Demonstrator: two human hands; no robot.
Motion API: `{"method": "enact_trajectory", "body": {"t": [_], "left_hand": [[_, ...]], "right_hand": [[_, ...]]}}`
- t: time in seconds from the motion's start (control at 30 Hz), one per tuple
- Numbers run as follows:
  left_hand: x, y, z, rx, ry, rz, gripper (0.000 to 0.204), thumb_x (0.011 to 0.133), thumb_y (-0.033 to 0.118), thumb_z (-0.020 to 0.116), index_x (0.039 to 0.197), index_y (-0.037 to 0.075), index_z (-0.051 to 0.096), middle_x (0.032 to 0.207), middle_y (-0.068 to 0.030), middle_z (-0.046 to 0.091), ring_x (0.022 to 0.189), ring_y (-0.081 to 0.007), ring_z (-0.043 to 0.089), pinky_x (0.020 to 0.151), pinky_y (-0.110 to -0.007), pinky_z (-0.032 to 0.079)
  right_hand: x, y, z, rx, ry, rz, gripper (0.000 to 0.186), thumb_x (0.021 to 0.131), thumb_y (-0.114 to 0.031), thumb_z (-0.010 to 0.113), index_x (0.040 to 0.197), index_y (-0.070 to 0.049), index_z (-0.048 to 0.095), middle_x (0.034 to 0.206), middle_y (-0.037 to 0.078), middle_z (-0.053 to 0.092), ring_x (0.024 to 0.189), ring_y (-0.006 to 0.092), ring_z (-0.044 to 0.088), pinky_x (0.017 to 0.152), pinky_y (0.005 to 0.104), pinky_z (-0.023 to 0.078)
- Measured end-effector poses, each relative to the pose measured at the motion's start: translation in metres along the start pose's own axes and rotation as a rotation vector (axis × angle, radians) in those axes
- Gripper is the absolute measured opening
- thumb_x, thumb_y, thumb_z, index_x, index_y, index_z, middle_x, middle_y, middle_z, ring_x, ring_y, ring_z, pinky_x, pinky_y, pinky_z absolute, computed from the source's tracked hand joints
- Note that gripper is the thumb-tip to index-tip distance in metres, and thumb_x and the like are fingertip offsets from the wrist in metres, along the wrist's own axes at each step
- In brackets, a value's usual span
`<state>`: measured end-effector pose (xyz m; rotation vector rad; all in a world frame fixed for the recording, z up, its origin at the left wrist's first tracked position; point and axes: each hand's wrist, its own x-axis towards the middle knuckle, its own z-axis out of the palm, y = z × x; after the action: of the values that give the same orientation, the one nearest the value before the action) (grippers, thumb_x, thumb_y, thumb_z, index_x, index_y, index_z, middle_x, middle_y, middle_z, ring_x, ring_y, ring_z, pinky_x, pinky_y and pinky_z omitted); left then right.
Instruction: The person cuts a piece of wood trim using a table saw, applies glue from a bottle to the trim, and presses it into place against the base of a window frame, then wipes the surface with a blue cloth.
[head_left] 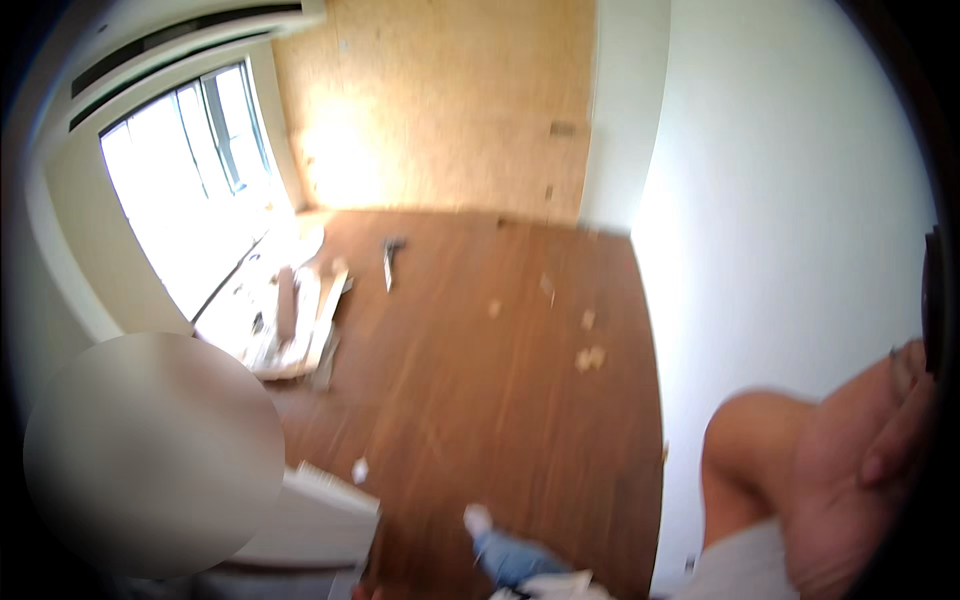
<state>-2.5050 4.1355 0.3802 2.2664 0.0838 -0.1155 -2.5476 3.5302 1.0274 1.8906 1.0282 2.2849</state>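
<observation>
Main item: dark object [932,300] at the far right rim, cut off by the frame edge; too little shows to say what it is. Right hand [888,425] is up at its lower end, looks like contact; can't confirm a grip. Right fingers are curled toward the rim; can't tell if they're clamped on the object or just near it. Right arm is sharply bent, in front of the white wall [780,220]; light grey sleeve [745,568] below it.

Left side: small reddish patch [366,592] at the lower edge, mostly cropped. Can't tell if it's the left hand; state of the left fingers can't be told either.

Bottom centre: leg in blue denim [520,556], pale foot end [478,518], on brown wood floor [450,400]. Left of it, off-white panel-like piece [318,520], partly behind a round blurred patch [155,455]. White scrap [360,469] just beyond the piece.

Further out: tan scraps [590,358] on the floor toward the white wall. T-shaped tool [390,262], dark head, lying well ahead; exact type too blurred. Heap of boards and packaging [285,320] left of it, under the bright window [175,190]. Far end: plywood wall [450,110]. Slotted vent [190,45] above the window.
</observation>
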Motion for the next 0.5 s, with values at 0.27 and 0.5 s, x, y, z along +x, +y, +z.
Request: {"method": "enact_trajectory", "body": {"t": [0.27,0.5], "left_hand": [[0.114,0.073,0.087,-0.136,-0.112,-0.315,0.027,0.099,0.018,0.069,0.121,0.003,0.063,0.090,-0.0075,0.069,0.074,-0.0158,0.065,0.063,-0.032,0.054],[0.317,0.188,0.058,-0.267,-0.177,-0.512,0.034,0.095,0.018,0.078,0.114,-0.001,0.058,0.081,-0.0090,0.070,0.064,-0.0161,0.064,0.059,-0.033,0.051]], "right_hand": [[-0.097,0.128,0.188,-0.045,-0.076,0.211,0.010,0.098,-0.003,0.064,0.106,-0.008,0.069,0.094,0.004,0.066,0.081,0.0164,0.060,0.070,0.0303,0.049],[-0.135,0.158,0.440,0.345,0.020,0.039,0.009,0.097,-0.004,0.065,0.103,-0.010,0.069,0.091,0.003,0.064,0.078,0.0175,0.059,0.069,0.0314,0.048]]}}
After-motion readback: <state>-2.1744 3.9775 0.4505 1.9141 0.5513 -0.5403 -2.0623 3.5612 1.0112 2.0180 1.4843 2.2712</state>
